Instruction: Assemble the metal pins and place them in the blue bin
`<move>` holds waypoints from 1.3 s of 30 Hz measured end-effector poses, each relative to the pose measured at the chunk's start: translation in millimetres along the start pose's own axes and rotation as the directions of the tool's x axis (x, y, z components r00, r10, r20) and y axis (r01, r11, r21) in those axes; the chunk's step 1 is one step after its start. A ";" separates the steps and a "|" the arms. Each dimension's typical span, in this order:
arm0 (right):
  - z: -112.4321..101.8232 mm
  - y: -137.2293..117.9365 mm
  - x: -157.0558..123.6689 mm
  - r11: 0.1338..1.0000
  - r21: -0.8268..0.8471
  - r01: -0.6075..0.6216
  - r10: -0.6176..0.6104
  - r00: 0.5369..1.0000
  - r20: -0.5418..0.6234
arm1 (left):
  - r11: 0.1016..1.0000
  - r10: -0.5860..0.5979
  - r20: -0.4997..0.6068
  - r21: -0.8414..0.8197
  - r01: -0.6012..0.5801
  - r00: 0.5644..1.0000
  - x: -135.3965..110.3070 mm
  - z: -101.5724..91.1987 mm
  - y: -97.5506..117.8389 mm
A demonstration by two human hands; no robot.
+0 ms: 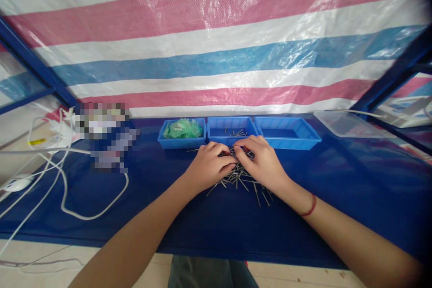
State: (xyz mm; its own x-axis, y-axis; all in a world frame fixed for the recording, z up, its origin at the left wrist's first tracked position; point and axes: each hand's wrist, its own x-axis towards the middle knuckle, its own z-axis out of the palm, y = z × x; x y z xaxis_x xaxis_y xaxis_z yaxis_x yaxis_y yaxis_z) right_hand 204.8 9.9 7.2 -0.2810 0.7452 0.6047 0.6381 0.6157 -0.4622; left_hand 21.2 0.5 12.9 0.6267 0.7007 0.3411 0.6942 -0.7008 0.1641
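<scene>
A loose pile of thin grey metal nails point(239, 175) lies on the blue tabletop, with both my hands over it. My left hand point(209, 165) comes in from the left, fingers and thumb curled closed around nails at the pile's upper left. From the opposite side my right hand point(261, 158) bends its fingers and thumb into the pile, its fingertips close to the left ones. How many nails each hand grips is hidden. Just behind sits a blue middle bin point(231, 122) with several nails inside. A few nails stick out toward me below the right hand.
Left of the middle bin, another blue bin point(182, 146) holds green plastic packets point(183, 128). A third blue bin point(286, 132) adjoins on the right. A clear plastic lid point(340, 124) lies farther right. White cables point(84, 217) loop across the table's left side. Striped sheeting point(216, 54) hangs behind.
</scene>
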 end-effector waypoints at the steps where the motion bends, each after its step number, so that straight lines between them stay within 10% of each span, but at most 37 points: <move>1: -0.6 -2.0 -0.2 1.000 0.010 -0.001 0.001 1.000 0.001 | 1.000 0.010 0.007 0.019 -0.010 1.000 0.6 0.7 0.7; 23: -4.3 -9.7 0.9 0.985 0.170 0.041 -0.052 0.997 0.061 | 0.970 -0.222 -0.106 -0.127 0.209 0.969 2.1 -2.0 -2.6; 29: 0.0 -5.4 -1.6 0.930 0.343 -0.133 0.121 0.991 0.056 | 0.902 -0.275 -0.183 -0.388 0.188 0.944 3.9 2.3 -1.1; 39: -0.7 -7.0 -1.1 0.854 0.477 -0.209 0.203 0.977 0.065 | 0.924 -0.224 -0.151 -0.345 0.161 0.963 3.7 -2.4 3.6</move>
State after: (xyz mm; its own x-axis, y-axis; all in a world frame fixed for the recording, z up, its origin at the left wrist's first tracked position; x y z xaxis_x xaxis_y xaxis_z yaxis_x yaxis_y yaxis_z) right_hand 201.2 4.6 10.2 -0.1920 0.8696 0.4550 0.2614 0.4922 -0.8303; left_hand 25.2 0.2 17.0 0.3941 0.8116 0.4312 0.6207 -0.5810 0.5264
